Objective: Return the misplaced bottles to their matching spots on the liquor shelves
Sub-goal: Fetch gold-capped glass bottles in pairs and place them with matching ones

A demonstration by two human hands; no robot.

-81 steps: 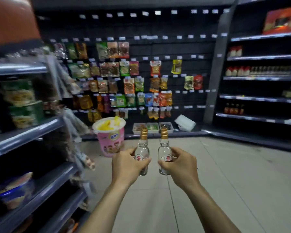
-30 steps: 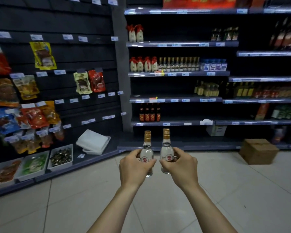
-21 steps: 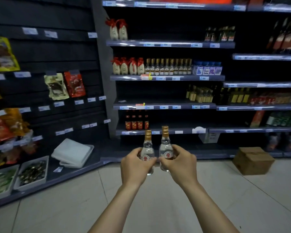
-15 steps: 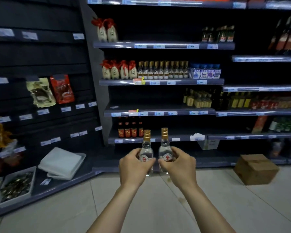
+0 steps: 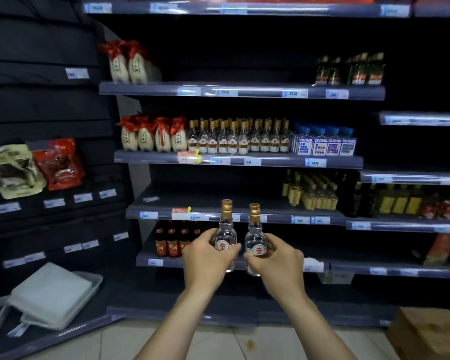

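We see clear, glossy glass in the left bottle (image 5: 226,228) and the right bottle (image 5: 255,233). Their caps (image 5: 227,207) look like ribbed gold metal, and their labels (image 5: 258,249) like smooth paper. The shelf (image 5: 140,89) looks like matt grey metal, faced with a shiny plastic strip (image 5: 244,93). The jars (image 5: 146,140) look like matt cream ceramic, topped with red cloth. The pouches (image 5: 59,165) are glossy plastic film. The box (image 5: 429,331) is matt brown cardboard. The floor (image 5: 218,344) is smooth pale tile.
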